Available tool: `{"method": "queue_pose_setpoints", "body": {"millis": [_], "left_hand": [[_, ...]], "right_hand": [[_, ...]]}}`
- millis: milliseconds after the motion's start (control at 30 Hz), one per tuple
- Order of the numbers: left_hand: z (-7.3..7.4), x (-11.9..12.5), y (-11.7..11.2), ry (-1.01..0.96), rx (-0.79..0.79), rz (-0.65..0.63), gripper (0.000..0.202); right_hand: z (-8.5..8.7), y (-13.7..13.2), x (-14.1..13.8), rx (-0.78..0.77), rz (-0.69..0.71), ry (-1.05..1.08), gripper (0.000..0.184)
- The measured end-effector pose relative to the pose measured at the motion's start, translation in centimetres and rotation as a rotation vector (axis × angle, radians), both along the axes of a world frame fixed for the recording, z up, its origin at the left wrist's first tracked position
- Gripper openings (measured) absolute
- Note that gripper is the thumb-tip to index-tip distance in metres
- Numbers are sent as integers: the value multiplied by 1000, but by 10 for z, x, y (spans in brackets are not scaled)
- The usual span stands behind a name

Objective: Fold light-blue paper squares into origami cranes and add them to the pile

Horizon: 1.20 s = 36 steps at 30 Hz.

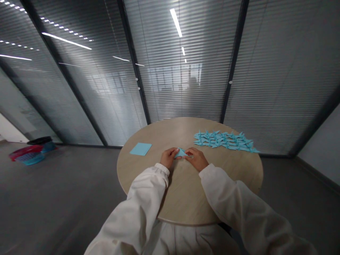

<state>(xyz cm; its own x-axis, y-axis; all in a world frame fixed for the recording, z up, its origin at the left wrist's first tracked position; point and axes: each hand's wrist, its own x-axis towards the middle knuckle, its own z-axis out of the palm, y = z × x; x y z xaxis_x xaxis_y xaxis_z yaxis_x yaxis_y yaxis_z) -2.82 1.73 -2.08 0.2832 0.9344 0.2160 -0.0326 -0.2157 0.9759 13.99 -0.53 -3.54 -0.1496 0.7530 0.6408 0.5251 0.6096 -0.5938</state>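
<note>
A small folded piece of blue origami paper (181, 152) is held between my two hands over the middle of the round table (186, 198). My left hand (168, 157) pinches its left side with thumb and fingers. On the opposite side, my right hand (197, 159) has its fingers closed on the right corner. The fingers cover parts of the paper, so its exact folds cannot be made out. Left of my hands lies a flat blue sheet or stack of square paper (141, 149). Several folded blue paper cranes (224, 140) sit in rows at the right back.
Behind the table stands a glass partition with blinds (183, 95) and dark frames. On the floor at the far left are a red and blue basket (29, 155) and a dark-rimmed bin (44, 143). The table's near edge meets my lap.
</note>
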Motion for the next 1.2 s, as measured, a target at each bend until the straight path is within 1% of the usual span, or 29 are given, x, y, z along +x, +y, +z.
{"method": "queue_pose_setpoints", "body": {"millis": [67, 233, 333, 400, 467, 533, 600, 700, 900, 1000, 1133, 1200], "left_hand": [[1, 0, -1, 19, 13, -18, 57], [3, 0, -3, 122, 114, -2, 59], [2, 1, -3, 148, 127, -31, 58], [-1, 2, -3, 94, 101, -72, 58], [-3, 3, -1, -8, 43, -116, 59], [-5, 4, 0, -100, -30, -160, 60], [-6, 4, 1, -145, -85, -193, 58], [-5, 2, 0, -149, -114, -198, 57], [-4, 1, -1, -100, -99, -181, 58], [-4, 1, 0, -27, -36, -125, 58], [-3, 0, -4, 253, 204, 35, 44], [-1, 0, -8, 378, 304, 82, 36]], "right_hand": [[1, -1, 0, -7, -8, -22, 2], [4, -5, -1, -72, 30, 23, 11], [4, -5, 1, -102, 19, 40, 14], [3, -4, 3, -104, -14, 46, 15], [2, -3, 4, -108, -42, 67, 15], [2, -2, 5, -113, -45, 98, 16], [2, -2, 5, -119, -23, 137, 16], [1, -1, 5, -134, 22, 195, 16], [-2, 3, 7, -174, 71, 252, 14], [-2, 3, 7, -184, 57, 228, 13], [2, 0, 4, -156, -2, 138, 12], [4, -2, 3, -144, -22, 95, 12]]}}
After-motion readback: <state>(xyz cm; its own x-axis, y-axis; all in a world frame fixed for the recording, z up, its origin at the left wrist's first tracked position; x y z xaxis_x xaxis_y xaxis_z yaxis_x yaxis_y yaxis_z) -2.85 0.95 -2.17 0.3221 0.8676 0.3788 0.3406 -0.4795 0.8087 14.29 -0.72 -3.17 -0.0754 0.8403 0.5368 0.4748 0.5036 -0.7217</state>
